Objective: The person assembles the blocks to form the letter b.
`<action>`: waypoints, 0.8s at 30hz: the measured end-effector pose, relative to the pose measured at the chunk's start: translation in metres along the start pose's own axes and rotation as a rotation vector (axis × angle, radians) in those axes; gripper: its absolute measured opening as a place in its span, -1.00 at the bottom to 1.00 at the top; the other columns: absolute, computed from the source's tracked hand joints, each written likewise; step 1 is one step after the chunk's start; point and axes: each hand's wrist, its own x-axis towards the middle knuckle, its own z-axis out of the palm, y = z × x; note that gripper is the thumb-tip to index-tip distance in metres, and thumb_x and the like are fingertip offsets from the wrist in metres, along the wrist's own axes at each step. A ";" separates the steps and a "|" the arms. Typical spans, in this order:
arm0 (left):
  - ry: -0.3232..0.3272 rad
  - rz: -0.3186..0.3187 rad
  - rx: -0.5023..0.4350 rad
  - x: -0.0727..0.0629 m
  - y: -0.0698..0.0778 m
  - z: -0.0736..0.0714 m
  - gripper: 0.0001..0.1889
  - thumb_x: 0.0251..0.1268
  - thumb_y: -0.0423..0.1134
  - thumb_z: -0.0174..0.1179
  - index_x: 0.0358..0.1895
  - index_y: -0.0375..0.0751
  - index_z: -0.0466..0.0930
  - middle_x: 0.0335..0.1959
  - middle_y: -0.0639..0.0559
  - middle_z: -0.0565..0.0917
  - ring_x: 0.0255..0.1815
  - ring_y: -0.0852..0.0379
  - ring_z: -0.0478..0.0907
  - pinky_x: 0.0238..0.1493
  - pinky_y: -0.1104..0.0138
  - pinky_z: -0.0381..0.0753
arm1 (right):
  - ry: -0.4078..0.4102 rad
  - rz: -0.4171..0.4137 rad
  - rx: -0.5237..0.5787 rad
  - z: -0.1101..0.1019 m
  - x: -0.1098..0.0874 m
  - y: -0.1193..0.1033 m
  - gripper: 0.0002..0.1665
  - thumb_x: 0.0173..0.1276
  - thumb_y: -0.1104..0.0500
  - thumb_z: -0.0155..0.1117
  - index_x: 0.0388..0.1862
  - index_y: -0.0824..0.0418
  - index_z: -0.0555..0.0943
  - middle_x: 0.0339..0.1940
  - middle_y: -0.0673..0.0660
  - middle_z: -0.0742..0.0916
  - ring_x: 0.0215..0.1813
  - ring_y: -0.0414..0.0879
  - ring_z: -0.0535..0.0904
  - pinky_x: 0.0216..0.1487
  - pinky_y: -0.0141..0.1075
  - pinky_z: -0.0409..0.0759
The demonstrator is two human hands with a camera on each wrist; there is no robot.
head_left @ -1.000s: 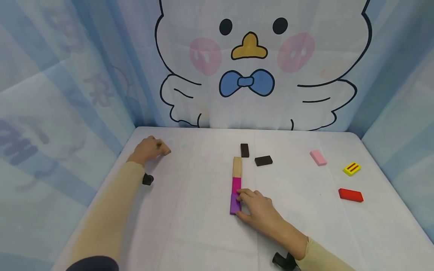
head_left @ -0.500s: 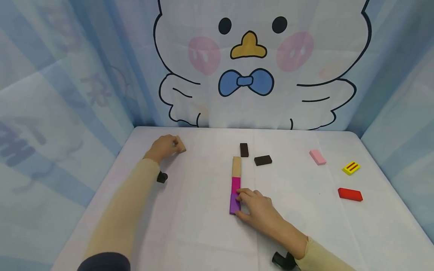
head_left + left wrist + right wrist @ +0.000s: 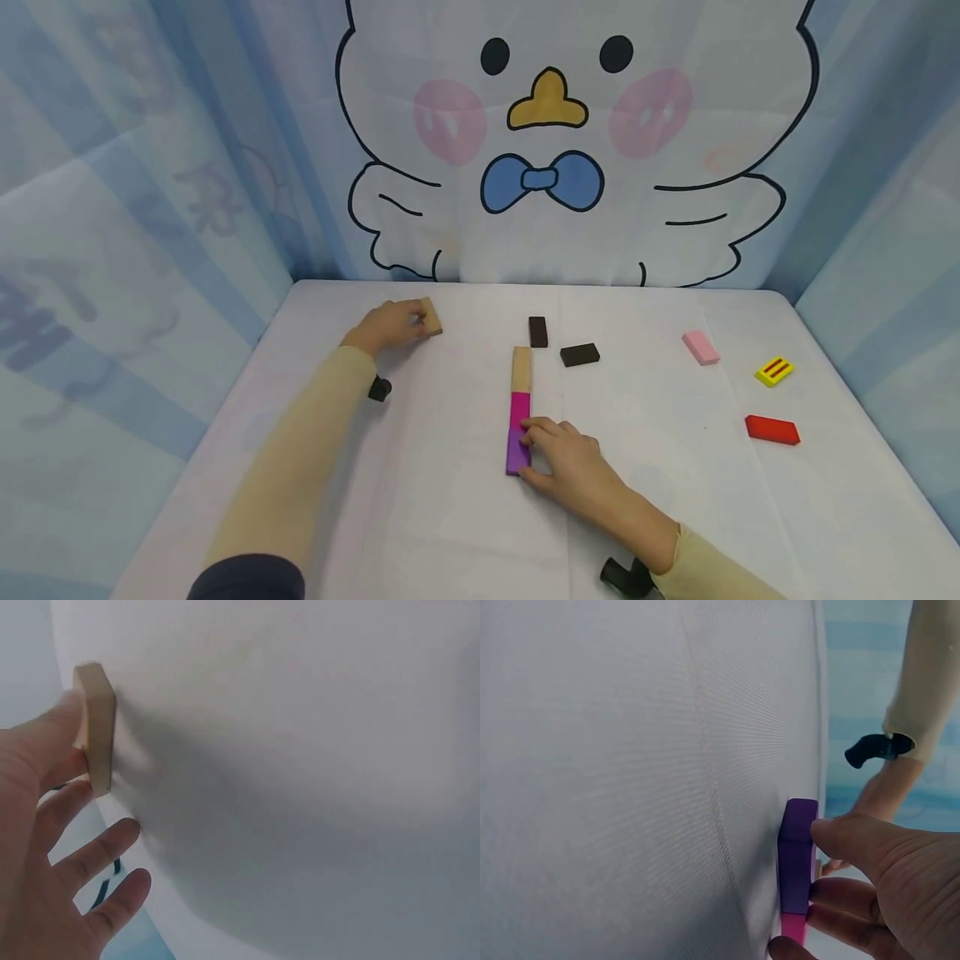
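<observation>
Over the table [image 3: 435, 508], left hand [image 3: 386, 326], pinched wooden block [image 3: 432, 317], partly covered

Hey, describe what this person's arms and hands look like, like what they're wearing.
The left hand and right hand are ungloved. The left sleeve and right sleeve are long, plain and pale yellow. A dark navy band shows low on the left arm, and small black devices sit at both wrists.

Plain beige sleeves [image 3: 277, 467] are worn with black wrist-mounted cameras [image 3: 628, 578].
</observation>
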 end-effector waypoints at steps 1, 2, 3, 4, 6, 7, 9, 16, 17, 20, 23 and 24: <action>-0.001 0.007 0.004 0.002 0.003 0.000 -0.52 0.60 -0.07 0.10 0.43 -0.19 0.46 0.51 -0.19 0.44 0.50 -0.28 0.37 0.53 -0.10 0.31 | -0.001 0.003 0.000 0.000 0.000 0.000 -0.71 0.22 0.08 0.58 -0.14 0.08 0.68 0.24 0.03 0.72 -0.05 0.00 0.65 -0.33 -0.04 0.62; -0.003 0.014 0.008 0.003 0.005 0.001 -0.53 0.61 -0.06 0.09 0.43 -0.18 0.47 0.50 -0.18 0.46 0.49 -0.28 0.39 0.52 -0.10 0.33 | -0.002 0.007 0.002 0.000 0.000 0.000 -0.70 0.21 0.08 0.59 -0.14 0.08 0.68 0.24 0.03 0.72 -0.04 0.01 0.65 -0.32 -0.02 0.62; -0.003 0.021 0.015 0.005 0.008 0.001 -0.54 0.63 -0.06 0.06 0.42 -0.17 0.47 0.50 -0.17 0.47 0.48 -0.27 0.40 0.51 -0.10 0.34 | -0.003 0.011 0.003 0.000 0.000 0.000 -0.70 0.22 0.08 0.59 -0.14 0.08 0.68 0.24 0.03 0.72 -0.04 0.01 0.65 -0.31 -0.01 0.62; -0.002 0.024 0.015 0.007 0.011 0.002 -0.56 0.64 -0.07 0.05 0.41 -0.17 0.48 0.48 -0.16 0.49 0.46 -0.25 0.42 0.50 -0.09 0.36 | -0.005 0.015 0.004 0.000 0.000 0.000 -0.70 0.21 0.08 0.59 -0.14 0.08 0.68 0.24 0.03 0.72 -0.04 0.01 0.65 -0.30 -0.01 0.63; 0.006 0.020 0.016 0.010 0.015 0.004 -0.57 0.62 -0.08 0.07 0.39 -0.17 0.50 0.45 -0.14 0.52 0.43 -0.23 0.45 0.48 -0.07 0.37 | -0.011 0.022 0.008 0.000 0.001 0.000 -0.71 0.22 0.08 0.59 -0.14 0.08 0.68 0.25 0.02 0.72 -0.03 0.00 0.65 -0.30 -0.01 0.62; 0.009 0.015 0.012 0.012 0.018 0.005 -0.58 0.61 -0.09 0.09 0.38 -0.17 0.50 0.43 -0.14 0.54 0.41 -0.22 0.46 0.47 -0.07 0.38 | -0.014 0.024 0.008 0.000 0.001 0.000 -0.71 0.22 0.08 0.59 -0.14 0.07 0.68 0.25 0.02 0.72 -0.03 0.00 0.64 -0.30 -0.02 0.62; 0.013 0.009 0.018 0.015 0.022 0.008 -0.57 0.58 -0.10 0.11 0.38 -0.17 0.51 0.43 -0.13 0.54 0.40 -0.20 0.46 0.46 -0.07 0.38 | -0.020 0.025 0.011 0.000 0.001 0.000 -0.71 0.22 0.08 0.58 -0.15 0.07 0.68 0.25 0.02 0.72 -0.04 -0.01 0.64 -0.30 -0.03 0.61; 0.019 -0.005 0.017 0.021 0.037 0.011 -0.54 0.52 -0.11 0.21 0.39 -0.13 0.52 0.42 -0.09 0.55 0.41 -0.15 0.46 0.47 -0.03 0.40 | -0.024 0.024 0.010 0.001 0.001 0.000 -0.72 0.22 0.08 0.58 -0.15 0.06 0.68 0.26 0.01 0.72 -0.05 -0.03 0.64 -0.30 -0.04 0.60; 0.019 -0.004 0.018 0.022 0.039 0.012 -0.54 0.52 -0.11 0.21 0.39 -0.13 0.52 0.42 -0.09 0.55 0.42 -0.14 0.46 0.47 -0.02 0.40 | -0.024 0.025 0.009 0.001 0.001 0.000 -0.72 0.22 0.07 0.58 -0.15 0.06 0.68 0.26 0.01 0.72 -0.05 -0.03 0.64 -0.31 -0.04 0.60; 0.016 -0.002 0.010 0.022 0.047 0.012 -0.54 0.52 -0.11 0.21 0.39 -0.14 0.51 0.42 -0.08 0.55 0.42 -0.14 0.46 0.48 -0.02 0.39 | -0.025 0.027 0.006 0.000 0.001 0.000 -0.72 0.22 0.07 0.58 -0.15 0.06 0.67 0.26 0.01 0.72 -0.05 -0.03 0.64 -0.31 -0.06 0.60; 0.018 0.005 0.007 0.024 0.055 0.013 -0.55 0.52 -0.12 0.20 0.38 -0.13 0.51 0.42 -0.06 0.55 0.42 -0.12 0.46 0.48 -0.01 0.38 | -0.024 0.028 0.003 -0.001 0.001 -0.001 -0.72 0.22 0.07 0.59 -0.16 0.06 0.68 0.25 0.02 0.72 -0.04 -0.03 0.64 -0.31 -0.06 0.61; 0.019 0.008 0.004 0.026 0.058 0.014 -0.55 0.51 -0.12 0.20 0.38 -0.13 0.51 0.42 -0.06 0.55 0.41 -0.11 0.46 0.48 -0.01 0.39 | -0.023 0.030 0.001 -0.001 0.001 -0.001 -0.72 0.22 0.07 0.59 -0.16 0.06 0.68 0.25 0.01 0.72 -0.04 -0.03 0.64 -0.31 -0.06 0.61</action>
